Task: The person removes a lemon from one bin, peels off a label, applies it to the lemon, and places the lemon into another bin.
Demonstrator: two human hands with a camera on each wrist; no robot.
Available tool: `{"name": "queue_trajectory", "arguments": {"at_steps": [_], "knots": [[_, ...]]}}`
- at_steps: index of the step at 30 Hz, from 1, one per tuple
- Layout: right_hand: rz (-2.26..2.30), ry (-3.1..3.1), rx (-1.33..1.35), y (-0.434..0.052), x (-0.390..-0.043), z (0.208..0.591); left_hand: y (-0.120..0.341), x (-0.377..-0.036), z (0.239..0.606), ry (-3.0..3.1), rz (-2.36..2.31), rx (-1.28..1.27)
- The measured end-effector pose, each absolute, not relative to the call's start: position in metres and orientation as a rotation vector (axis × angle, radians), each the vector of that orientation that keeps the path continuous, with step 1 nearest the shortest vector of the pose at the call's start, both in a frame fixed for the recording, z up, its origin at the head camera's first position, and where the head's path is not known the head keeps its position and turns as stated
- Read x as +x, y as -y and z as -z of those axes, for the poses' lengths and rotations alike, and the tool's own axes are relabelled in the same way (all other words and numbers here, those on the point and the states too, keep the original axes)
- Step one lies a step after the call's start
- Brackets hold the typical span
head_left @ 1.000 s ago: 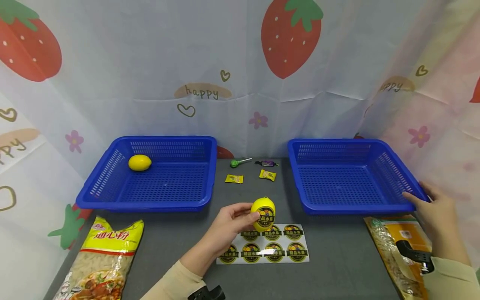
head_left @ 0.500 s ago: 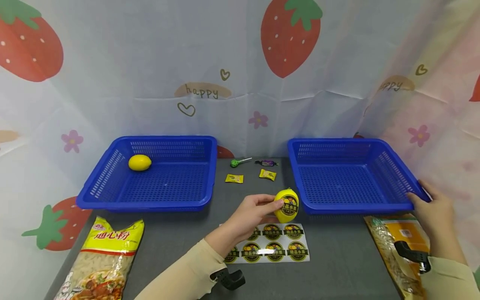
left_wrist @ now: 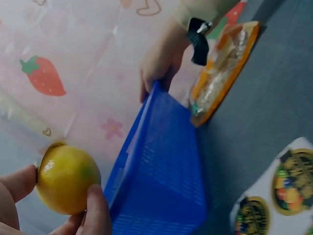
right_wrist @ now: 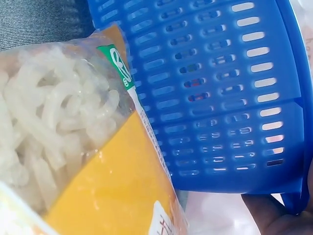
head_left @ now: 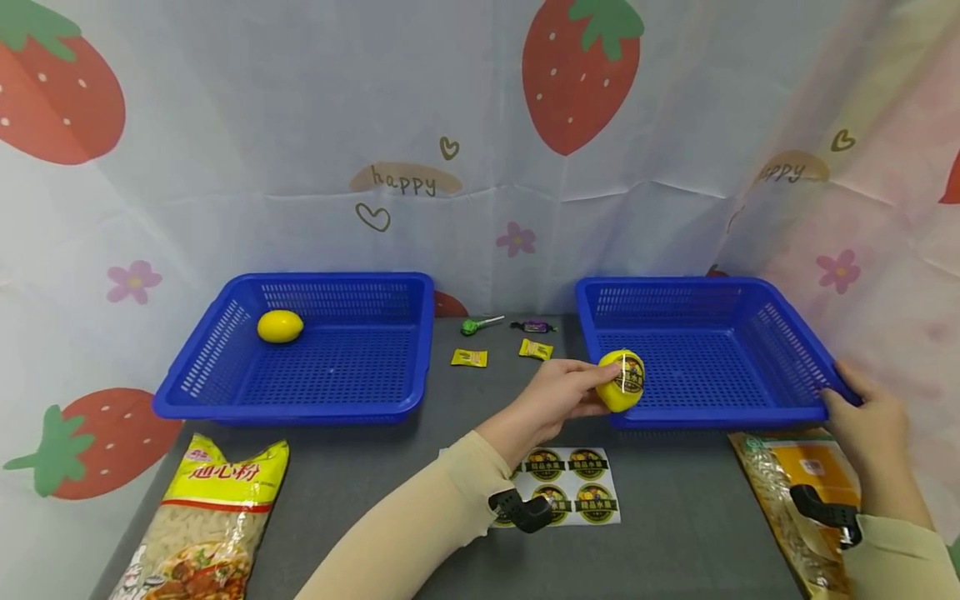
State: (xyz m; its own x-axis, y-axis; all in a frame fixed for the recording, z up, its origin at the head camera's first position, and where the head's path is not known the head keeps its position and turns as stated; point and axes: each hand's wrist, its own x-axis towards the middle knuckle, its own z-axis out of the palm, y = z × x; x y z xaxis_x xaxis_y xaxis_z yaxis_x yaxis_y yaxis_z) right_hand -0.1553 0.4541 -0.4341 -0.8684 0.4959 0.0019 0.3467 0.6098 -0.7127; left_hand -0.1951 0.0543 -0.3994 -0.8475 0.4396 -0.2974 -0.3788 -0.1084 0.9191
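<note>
My left hand (head_left: 551, 402) pinches a yellow lemon (head_left: 619, 392) between thumb and fingers, over the near left corner of the right blue basket (head_left: 712, 414). A round black-and-gold sticker (head_left: 630, 373) is on the lemon's side. In the left wrist view, the lemon (left_wrist: 68, 178) shows mostly its plain skin, the sticker edge just visible at its top left. My right hand (head_left: 873, 425) grips that basket's right rim; the right wrist view shows only a few fingers (right_wrist: 271, 213) at the rim's corner. No items show inside this basket.
Another blue basket (head_left: 300, 412) stands left, holding a second lemon (head_left: 280, 326). A sticker sheet (head_left: 595, 482) lies under my left forearm. A lollipop (head_left: 470, 327) and several wrapped candies (head_left: 536, 348) sit between the baskets. Food bags flank the grey table: left bag (head_left: 213, 517), right bag (head_left: 787, 500).
My left hand has carried the lemon right and away from me, from above the sticker sheet to the right basket's near corner. My right hand has stayed on the basket rim, shifting only slightly.
</note>
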Motion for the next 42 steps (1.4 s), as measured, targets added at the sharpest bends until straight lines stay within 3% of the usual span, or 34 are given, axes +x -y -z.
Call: {"name": "queue_trajectory", "arguments": {"at_steps": [12,42], "knots": [[-1.15,2.567,-0.805,-0.449,-0.156,0.44,-0.081,-0.201,0.39,-1.817,-2.032,-0.028],[-1.047,2.649,-0.795,-0.445,-0.158,0.44,-0.074,-0.186,0.397,-1.913,-1.946,-0.009]]}}
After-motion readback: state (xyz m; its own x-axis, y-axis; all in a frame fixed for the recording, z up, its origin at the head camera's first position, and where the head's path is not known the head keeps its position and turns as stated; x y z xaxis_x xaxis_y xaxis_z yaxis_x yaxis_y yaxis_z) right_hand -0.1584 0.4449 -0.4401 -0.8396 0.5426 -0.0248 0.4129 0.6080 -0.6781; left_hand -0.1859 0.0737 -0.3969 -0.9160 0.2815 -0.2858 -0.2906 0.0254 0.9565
